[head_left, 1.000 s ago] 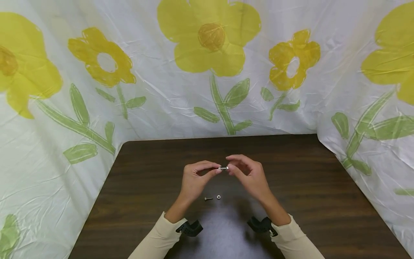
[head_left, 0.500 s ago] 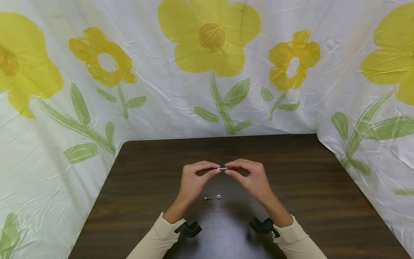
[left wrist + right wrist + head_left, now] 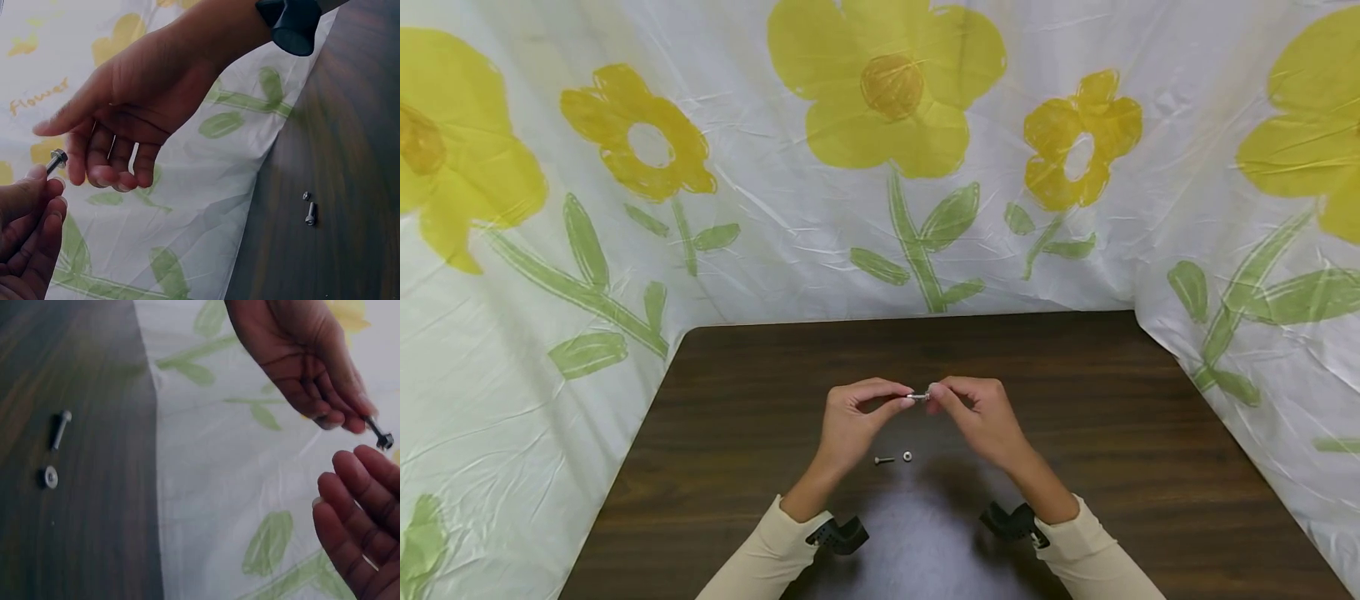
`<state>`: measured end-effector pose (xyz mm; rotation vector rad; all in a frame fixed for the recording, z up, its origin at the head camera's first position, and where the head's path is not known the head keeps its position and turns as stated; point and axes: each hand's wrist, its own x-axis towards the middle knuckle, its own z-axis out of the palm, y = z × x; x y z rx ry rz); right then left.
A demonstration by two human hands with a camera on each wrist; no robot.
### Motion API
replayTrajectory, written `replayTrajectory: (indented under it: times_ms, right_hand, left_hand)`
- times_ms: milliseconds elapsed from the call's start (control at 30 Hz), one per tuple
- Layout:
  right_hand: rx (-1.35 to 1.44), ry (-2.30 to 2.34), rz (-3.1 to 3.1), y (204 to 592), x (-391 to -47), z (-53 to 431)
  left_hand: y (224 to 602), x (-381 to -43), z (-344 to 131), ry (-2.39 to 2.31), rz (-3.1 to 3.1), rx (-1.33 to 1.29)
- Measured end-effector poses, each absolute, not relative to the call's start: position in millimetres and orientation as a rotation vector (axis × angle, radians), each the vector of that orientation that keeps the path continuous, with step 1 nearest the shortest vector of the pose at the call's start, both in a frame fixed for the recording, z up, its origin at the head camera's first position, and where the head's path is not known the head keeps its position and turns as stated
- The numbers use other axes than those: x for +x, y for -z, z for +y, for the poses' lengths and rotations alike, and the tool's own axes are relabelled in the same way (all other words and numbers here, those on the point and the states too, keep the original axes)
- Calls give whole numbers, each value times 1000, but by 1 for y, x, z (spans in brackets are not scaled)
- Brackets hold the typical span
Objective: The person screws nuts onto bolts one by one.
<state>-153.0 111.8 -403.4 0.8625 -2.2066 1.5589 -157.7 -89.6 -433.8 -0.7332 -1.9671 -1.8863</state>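
A: Start close in. What lies on the tabletop (image 3: 737, 467)?

B: A loose bolt (image 3: 884, 460) on its side, with a loose nut (image 3: 907, 457) just to its right, not touching it.

A: And past the loose bolt?

B: The held bolt (image 3: 919, 397), raised off the tabletop, farther out than the loose bolt and slightly right of it. The left hand's (image 3: 846, 423) fingers pinch one end; the other carries a flanged piece (image 3: 59, 157) (a nut by its look, though I can't swear to it).

A: The right hand (image 3: 988, 421)?

B: Right beside that piece, fingers released, thumb apart. Whether a fingertip brushes the metal, I can't tell.

A: What might go wrong?

B: If it's a nut barely threaded, a sideways nudge could tip it off or cross the threads. A slack left pinch could let everything spin, or fall near the loose bolt.

A: Farthest out?

B: A flowered cloth (image 3: 760, 250), well beyond the loose bolt.
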Motion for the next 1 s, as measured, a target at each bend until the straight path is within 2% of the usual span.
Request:
replayTrajectory:
  times_ms: [233,1000]
  right_hand:
    - [1010,-1540,-2125,424,-168,127]
    - [1073,-1426,-2158,416,-161,124]
  left_hand:
    - [437,-157,-89,1859,-1961,-741]
    - [427,-150,-95,1926,-2011,-694]
